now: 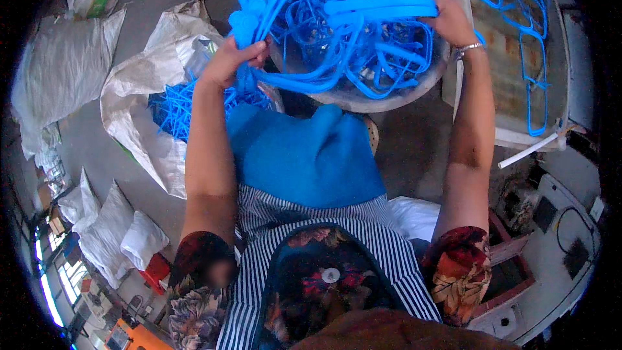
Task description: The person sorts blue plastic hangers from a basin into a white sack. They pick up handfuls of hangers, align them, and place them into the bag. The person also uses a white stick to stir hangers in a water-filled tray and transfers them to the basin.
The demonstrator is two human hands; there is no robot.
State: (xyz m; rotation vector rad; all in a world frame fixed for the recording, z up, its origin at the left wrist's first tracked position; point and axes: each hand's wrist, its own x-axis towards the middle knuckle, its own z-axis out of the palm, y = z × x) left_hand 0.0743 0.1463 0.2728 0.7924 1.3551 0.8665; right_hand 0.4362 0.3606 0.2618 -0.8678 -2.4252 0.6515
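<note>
material in play: a bunch of bright blue, smooth plastic strips (246, 24), rounded lumps crowded at its upper end, long bent runs trailing out below. further right, a thick, straight, doubled blue plastic bar (382, 8); can't tell from here whether it's one piece with the bunch. similar stuff, a thin, looped blue plastic tangle (389, 58), fills a round grey tub (421, 85). left of that, a creased white woven sack (139, 68) gapes around short, straight blue plastic sticks (175, 107).

pose: both arms reach forward, hands well apart. left hand (234, 63) closed round the bunch, thumb across the front. right hand (448, 18) has the bar's right end gripped between thumb and curled fingers; silvery band (470, 47) on that wrist.

positions: the bunch passes through the left fist, between sack and tub. lumps stick up above the fist, lower strips curve right across the tub's near side. bar runs left from the right fingertips, over the tub. tangle lies between the two hands and below them.

around: smooth blue cloth (311, 155) over the lap, near the tub. at the far right, narrow rounded blue plastic loops (536, 100) on a pale-edged table (551, 142).
</note>
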